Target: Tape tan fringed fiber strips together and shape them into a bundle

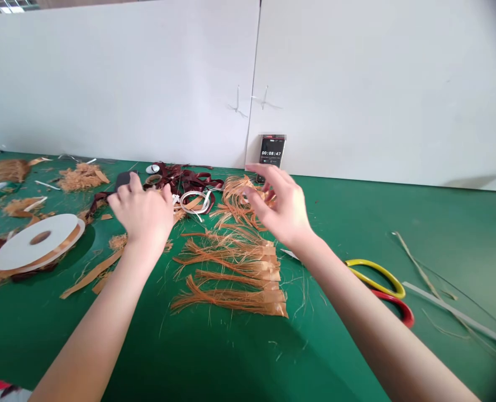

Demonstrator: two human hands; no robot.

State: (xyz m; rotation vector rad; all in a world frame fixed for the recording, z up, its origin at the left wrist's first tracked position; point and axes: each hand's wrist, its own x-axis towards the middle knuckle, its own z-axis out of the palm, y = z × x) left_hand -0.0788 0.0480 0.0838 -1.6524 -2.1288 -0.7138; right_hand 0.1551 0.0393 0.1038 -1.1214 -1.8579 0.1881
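- Grip of the left hand (pixel 141 215): fingers curled downward over a dark flat object (pixel 124 180), too hidden to tell whether clenched on it or only resting there.
- Grip of the right hand (pixel 281 209): released, fingers spread and arched just above a loose tuft of copper-orange fibres (pixel 235 204).
- Green counter (pixel 440 223) along white wall panels (pixel 118 89), scattered with stray wiry fibres.
- Row of fibre bundles (pixel 239 268) below both hands, each fringe gathered at one end under a band of tan tape.
- Wide white reel of tan tape (pixel 30 251) lying flat at far left, round hole at its centre.
- Tangled maroon ribbon (pixel 189 180) beyond the left hand, beside a thin white coil (pixel 193 192).
- Smooth yellow loop (pixel 377 269) and red loop (pixel 408 314) near the right forearm.
- Phone (pixel 271 152) upright against a panel, timer reading 00:08:47.
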